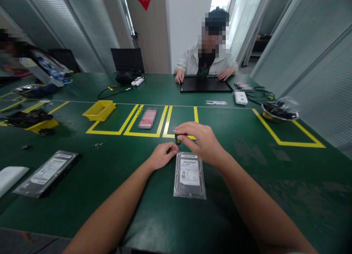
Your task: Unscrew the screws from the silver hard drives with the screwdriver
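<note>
By hard drive point(189, 175): right hand point(203, 141) grips black tool point(177, 139)
Left hand point(161, 156): pinched narrow, can't tell on what
Black tool: tilt could cause slip, jab left hand

Silvery metallic hard drive point(189, 191), paper-like label point(189, 172); smooth, glossy green tabletop point(154, 224).

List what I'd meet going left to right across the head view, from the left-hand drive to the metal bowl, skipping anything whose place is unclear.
Left drive, open yellow bin, pink item, middle drive, white device, metal bowl.
</note>
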The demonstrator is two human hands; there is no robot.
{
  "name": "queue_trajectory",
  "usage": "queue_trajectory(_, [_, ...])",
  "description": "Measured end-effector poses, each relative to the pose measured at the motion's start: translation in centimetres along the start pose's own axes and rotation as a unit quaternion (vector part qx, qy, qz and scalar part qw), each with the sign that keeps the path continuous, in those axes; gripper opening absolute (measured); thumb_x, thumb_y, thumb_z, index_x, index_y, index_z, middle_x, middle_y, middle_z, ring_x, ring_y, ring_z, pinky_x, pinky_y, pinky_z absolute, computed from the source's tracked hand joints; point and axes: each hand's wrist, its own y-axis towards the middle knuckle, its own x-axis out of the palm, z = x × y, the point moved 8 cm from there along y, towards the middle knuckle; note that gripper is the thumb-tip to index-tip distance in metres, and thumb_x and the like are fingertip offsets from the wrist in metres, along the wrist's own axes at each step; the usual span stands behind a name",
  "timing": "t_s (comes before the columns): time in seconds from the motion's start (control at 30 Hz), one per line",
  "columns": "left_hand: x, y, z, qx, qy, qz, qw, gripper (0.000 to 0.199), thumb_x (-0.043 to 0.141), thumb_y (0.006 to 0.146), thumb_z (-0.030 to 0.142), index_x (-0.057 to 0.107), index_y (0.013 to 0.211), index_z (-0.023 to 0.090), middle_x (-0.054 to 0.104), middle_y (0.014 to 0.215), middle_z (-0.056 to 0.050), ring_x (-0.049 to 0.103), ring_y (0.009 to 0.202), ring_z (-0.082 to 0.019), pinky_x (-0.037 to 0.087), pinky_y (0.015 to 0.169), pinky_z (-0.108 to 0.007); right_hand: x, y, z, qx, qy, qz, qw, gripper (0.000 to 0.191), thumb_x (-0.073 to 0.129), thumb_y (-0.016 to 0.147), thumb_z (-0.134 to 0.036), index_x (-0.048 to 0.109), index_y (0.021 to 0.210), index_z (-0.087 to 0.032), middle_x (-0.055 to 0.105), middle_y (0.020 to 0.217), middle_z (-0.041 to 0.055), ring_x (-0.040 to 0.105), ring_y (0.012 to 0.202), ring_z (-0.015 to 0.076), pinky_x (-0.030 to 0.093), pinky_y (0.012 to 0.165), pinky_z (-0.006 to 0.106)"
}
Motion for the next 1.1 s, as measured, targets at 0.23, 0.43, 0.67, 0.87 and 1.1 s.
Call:
queue_trajectory(0.23, [-0.08,0.02,0.13,0.003,-0.003,0.005,1.000,0.016,0.054,0.090,0.026,0.062,0.083,0.014,0.063,0.076,0.000,0.054,0.069,-0.014,0.037,0.063,-0.024,0.00,0.13,-0.21,-0.010,0.008,0.006,1.000,0.009,0.062,0.089,-0.017,0.070,0.095,-0.015,0.074,0.099,0.0066,0.067,0.097,0.0177,0.051,0.089,0.034])
queue_trajectory(0.43, [-0.10,-0.02,0.10,0.004,0.000,0.004,1.000,0.013,0.054,0.089,0.023,0.062,0.084,0.014,0.060,0.074,0.001,0.052,0.066,-0.013,0.036,0.061,-0.024,0.00,0.09,0.00,-0.002,0.003,0.007,1.000,0.010,0.061,0.090,-0.014,0.070,0.095,-0.016,0.073,0.099,0.0058,0.066,0.097,0.0169,0.051,0.089,0.033])
queue_trajectory(0.67, [-0.11,0.01,0.19,0.007,0.003,0.003,1.000,0.012,0.055,0.089,0.023,0.062,0.083,0.015,0.060,0.073,0.002,0.051,0.066,-0.013,0.035,0.061,-0.024,0.02,0.03,0.02,0.001,0.003,0.005,1.000,0.011,0.060,0.090,-0.013,0.069,0.095,-0.014,0.073,0.099,0.0066,0.066,0.097,0.0171,0.050,0.089,0.032])
queue_trajectory(0.87, [-0.04,0.05,0.07,0.004,0.000,0.001,1.000,0.014,0.054,0.089,0.025,0.062,0.083,0.015,0.061,0.074,0.001,0.053,0.067,-0.014,0.037,0.062,-0.024,0.09,0.02,0.15,0.016,-0.011,-0.007,1.000,0.016,0.057,0.091,-0.015,0.067,0.103,-0.015,0.072,0.101,0.0059,0.065,0.096,0.0163,0.050,0.087,0.031])
queue_trajectory(1.1, [0.04,0.02,-0.14,-0.004,-0.004,-0.001,1.000,0.014,0.053,0.088,0.025,0.062,0.084,0.015,0.064,0.077,-0.001,0.056,0.070,-0.015,0.039,0.064,-0.024,-0.01,-0.07,-0.08,0.011,0.001,-0.007,1.000,0.019,0.052,0.092,-0.013,0.068,0.101,-0.016,0.070,0.107,0.0077,0.064,0.103,0.0163,0.049,0.093,0.033])
